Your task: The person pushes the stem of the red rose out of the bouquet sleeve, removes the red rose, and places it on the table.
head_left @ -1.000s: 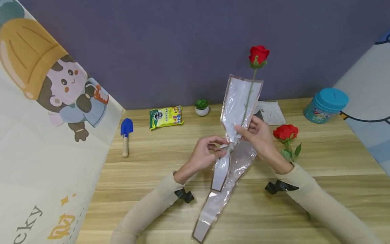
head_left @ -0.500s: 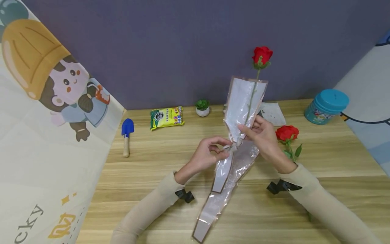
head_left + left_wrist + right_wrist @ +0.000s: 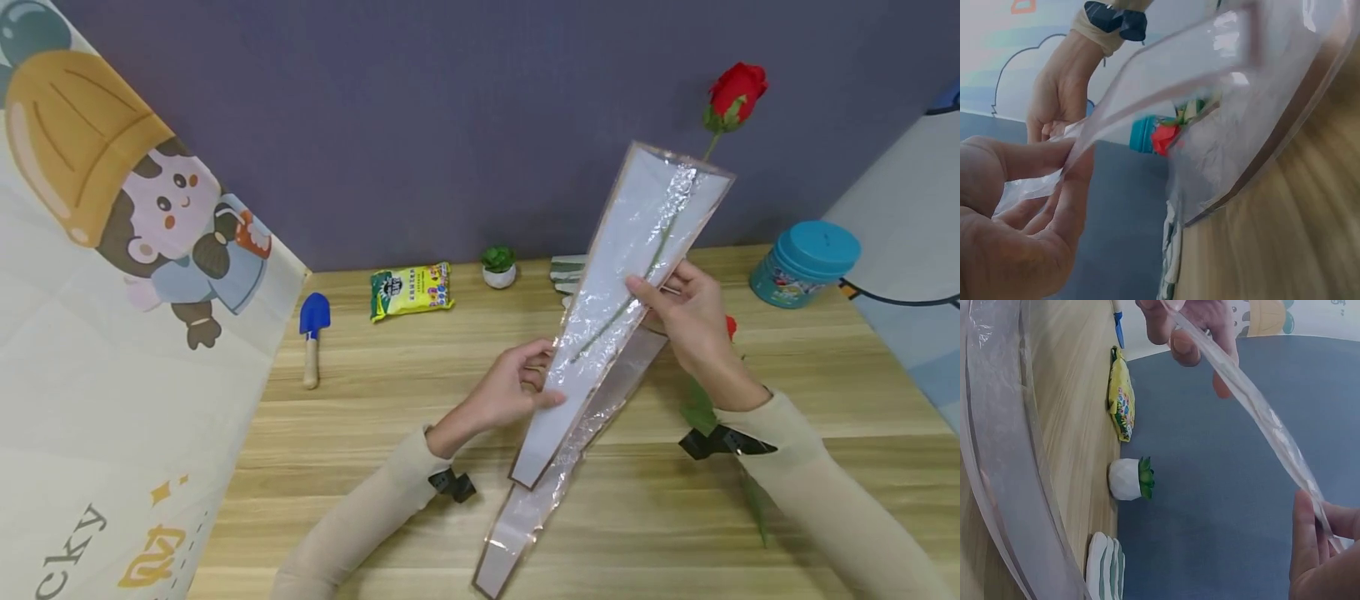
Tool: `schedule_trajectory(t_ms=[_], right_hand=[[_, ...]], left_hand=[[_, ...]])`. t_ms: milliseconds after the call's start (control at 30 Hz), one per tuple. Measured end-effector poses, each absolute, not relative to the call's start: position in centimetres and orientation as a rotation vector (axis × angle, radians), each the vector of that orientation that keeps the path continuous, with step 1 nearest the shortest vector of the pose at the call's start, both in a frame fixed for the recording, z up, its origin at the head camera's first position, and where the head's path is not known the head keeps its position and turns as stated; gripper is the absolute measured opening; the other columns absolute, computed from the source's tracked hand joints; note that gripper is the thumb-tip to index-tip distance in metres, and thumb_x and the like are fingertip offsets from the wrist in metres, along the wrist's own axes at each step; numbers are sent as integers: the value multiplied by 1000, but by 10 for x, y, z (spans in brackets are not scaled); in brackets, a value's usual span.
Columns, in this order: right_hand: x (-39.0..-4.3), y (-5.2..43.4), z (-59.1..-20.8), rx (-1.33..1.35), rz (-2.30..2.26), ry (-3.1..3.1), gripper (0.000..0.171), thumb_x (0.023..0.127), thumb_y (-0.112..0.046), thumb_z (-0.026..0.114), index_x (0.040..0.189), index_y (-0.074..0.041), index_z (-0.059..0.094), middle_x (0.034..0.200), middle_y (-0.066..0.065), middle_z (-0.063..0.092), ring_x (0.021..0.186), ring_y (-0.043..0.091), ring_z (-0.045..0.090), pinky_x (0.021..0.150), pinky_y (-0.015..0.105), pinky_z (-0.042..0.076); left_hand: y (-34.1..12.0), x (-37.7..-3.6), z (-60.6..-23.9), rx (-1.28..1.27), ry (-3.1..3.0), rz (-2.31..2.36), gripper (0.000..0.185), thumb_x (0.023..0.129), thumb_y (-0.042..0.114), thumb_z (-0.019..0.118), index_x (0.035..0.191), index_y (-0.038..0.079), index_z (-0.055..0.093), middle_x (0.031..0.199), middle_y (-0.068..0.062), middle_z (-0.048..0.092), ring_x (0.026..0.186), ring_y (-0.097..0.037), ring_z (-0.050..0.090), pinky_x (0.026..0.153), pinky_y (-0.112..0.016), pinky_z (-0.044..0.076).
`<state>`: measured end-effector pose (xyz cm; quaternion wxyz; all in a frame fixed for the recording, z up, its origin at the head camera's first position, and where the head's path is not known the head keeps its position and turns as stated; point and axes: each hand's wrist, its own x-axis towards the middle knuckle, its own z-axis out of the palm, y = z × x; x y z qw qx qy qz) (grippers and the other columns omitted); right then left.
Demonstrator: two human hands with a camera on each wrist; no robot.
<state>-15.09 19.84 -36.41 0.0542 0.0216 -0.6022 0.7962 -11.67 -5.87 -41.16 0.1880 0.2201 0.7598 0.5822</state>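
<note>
A red rose stands in a clear, white-backed flower sleeve with a brown border. Its bloom is above the open top, and its green stem shows through the film. My left hand pinches the sleeve's left edge low down; in the left wrist view the film passes between thumb and fingers. Higher up, my right hand pinches the right edge, thumb in front. A second flower sleeve lies below on the table. Another red rose lies mostly hidden behind my right hand and wrist.
Along the back of the wooden table are a yellow-green packet, a small potted succulent, a folded striped cloth partly behind the sleeve, and a teal lidded tub. A blue trowel lies left.
The sleeve, bunched and crumpled at its middle before, is now straight and flat. It leans further right with the rose, moved up and right by my right hand. My left hand has shifted slightly.
</note>
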Motion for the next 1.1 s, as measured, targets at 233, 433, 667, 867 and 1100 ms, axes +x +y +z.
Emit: schedule_trajectory(t_ms=[233,433,667,867,1100], right_hand=[[-149,198,-365,81,2400,-1874,26,92,-3,78,114,-5,64,96,-5,82,79,7,78,67,22,64],[-148,195,-368,106,2429,-1843,24,93,-2,76,113,-5,64,97,-4,82,79,9,79,67,24,65],[-148,187,-376,96,2408,-1869,21,93,-3,75,112,-9,66,93,-7,81,75,5,77,62,22,64],[-146,184,-379,78,2401,-1911,22,93,-5,77,112,-10,66,94,-8,81,76,5,76,63,22,64],[-145,183,-381,86,2396,-1953,20,94,-6,76,111,-10,65,93,-9,81,76,5,76,63,23,64]], left_hand=[[-62,-122,-408,682,2130,1641,85,79,-7,83,153,5,43,128,-25,65,87,-11,66,77,-27,65],[-60,-129,-401,669,2096,1813,73,85,-3,79,151,9,47,131,-24,65,96,-12,68,83,-32,66],[-55,-134,-394,612,2088,1889,69,85,-6,78,148,4,49,127,-26,68,90,-8,68,81,-30,65],[-54,-133,-393,623,2088,1847,73,83,-11,77,148,3,47,125,-29,71,89,-22,75,76,-32,66],[-55,-132,-392,635,2146,1801,73,80,-14,77,145,3,50,116,-29,75,85,-27,77,76,-32,67]])
